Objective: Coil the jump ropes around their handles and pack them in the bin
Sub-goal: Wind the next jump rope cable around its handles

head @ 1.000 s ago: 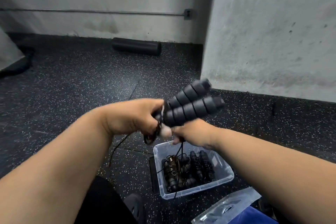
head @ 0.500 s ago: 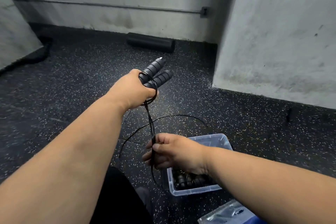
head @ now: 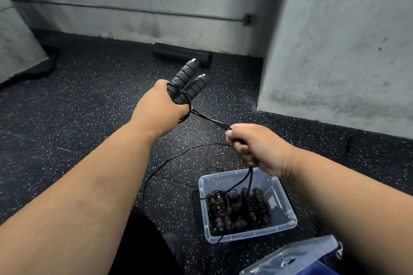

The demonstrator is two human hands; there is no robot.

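Risk first: the loose cord [head: 169, 163] is trailing across the floor [head: 78, 118] and dropping into the bin [head: 288, 205], running close to the coiled ropes [head: 237, 210] already packed there. Pulling the next wrap could be snagging one of those bundles and dragging it out. The few loops at the base of the handles [head: 188, 81] are looking loose, so slack in the taut stretch could be letting them slip off.

Left hand [head: 159, 107] is gripping both handles together, fingers curled tight, handles pointing up and away. Right hand [head: 257, 147] is closing around the cord, holding it stretched toward the left hand, rest hanging below the fist.

Bin is sitting on the floor just under the right hand. Foam roller [head: 182, 54] is lying by the far wall; plastic bag [head: 290, 259] is near the bin's front corner.
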